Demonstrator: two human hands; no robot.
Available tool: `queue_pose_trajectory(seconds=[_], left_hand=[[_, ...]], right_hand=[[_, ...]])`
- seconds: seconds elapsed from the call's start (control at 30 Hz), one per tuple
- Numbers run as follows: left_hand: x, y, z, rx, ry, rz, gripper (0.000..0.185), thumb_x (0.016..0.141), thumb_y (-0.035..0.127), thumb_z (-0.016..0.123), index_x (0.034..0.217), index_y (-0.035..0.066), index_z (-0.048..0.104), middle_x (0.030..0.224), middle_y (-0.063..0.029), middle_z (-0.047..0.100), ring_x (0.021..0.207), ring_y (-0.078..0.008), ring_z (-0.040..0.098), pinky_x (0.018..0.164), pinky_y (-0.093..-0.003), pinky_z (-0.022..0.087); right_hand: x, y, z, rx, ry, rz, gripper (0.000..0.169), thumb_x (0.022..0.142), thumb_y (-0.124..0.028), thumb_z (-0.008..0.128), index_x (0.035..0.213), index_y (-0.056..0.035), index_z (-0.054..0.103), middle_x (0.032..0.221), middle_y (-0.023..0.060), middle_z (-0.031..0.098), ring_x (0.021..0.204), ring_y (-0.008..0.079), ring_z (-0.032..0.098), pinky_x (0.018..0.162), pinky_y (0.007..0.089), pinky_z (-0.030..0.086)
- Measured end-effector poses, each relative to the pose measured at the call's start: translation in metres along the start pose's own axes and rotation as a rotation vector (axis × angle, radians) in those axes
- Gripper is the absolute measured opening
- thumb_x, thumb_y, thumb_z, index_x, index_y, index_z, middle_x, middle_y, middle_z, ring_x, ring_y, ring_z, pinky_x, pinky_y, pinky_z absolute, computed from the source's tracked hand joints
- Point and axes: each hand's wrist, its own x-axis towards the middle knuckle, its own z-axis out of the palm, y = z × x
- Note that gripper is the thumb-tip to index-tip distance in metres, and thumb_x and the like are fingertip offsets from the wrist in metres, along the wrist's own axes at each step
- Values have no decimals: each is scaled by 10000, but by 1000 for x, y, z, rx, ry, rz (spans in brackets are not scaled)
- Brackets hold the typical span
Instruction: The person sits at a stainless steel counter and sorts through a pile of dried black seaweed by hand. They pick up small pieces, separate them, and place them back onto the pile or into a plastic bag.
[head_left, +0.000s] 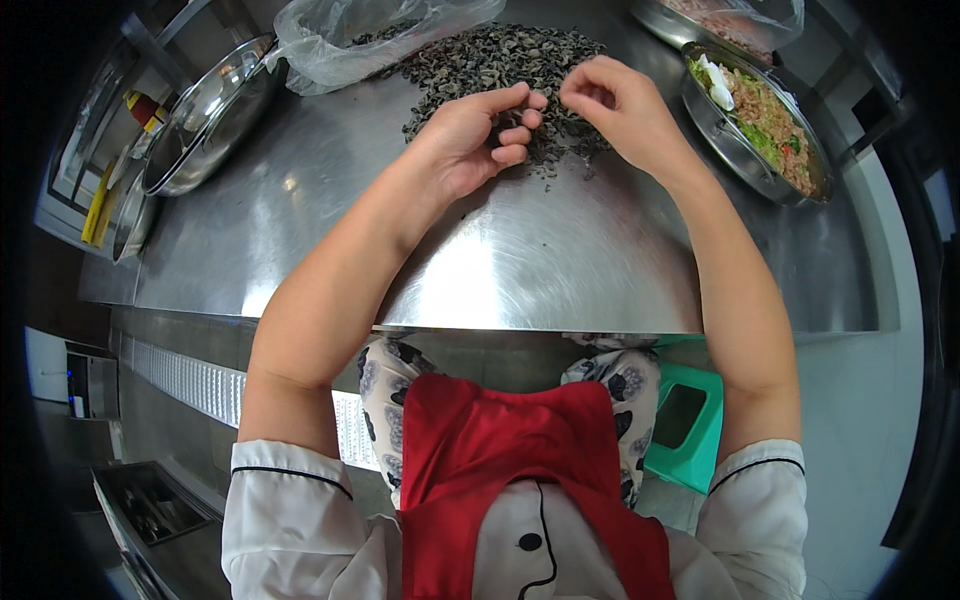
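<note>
A heap of dark, curled dried pieces (499, 64), which look like black wood ear fungus, lies spread on the stainless steel table (555, 240). My left hand (484, 135) is over the near side of the heap, palm turned inward and fingers curled. Just right of it, my right hand (622, 112) has its thumb and forefinger brought together above the heap. The two hands' fingertips are close but apart. Whether a small piece sits in either hand is too hard to see. A few loose crumbs lie on the steel below the hands.
A clear plastic bag (322, 52) lies against the heap's far left. Steel basins (214, 112) stand at the left. At right is an oval steel pan (750, 150) of mixed food, with another pan (675, 26) behind it. A green plastic stool (690, 450) is under the table.
</note>
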Motion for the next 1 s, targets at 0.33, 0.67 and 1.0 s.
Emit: queue_pose_trajectory(seconds=[0.33,0.67,1.0], left_hand=[[0,1,2,35,15,50,189,998,162,484,1029,-4,567,796,-27,512,588,-76,359,454,-205,296],[1,0,1,46,21,58,185,998,159,479,1025,-1,567,794,-25,511,590,-74,360,462,-207,301],[-3,-2,4,139,-135,-28,204,985,199,514,926,29,610,753,6,536,583,-51,396,464,-188,315]], right_hand=[[-6,18,7,-121,-193,-30,83,812,-41,666,875,6,639,826,63,527,718,151,538,682,294,462],[-2,15,2,17,-203,79,65,842,-80,655,861,-18,649,817,19,571,723,116,544,672,271,452],[0,10,-7,664,-153,265,111,869,-112,689,959,-53,662,859,-22,647,813,45,576,710,205,434]])
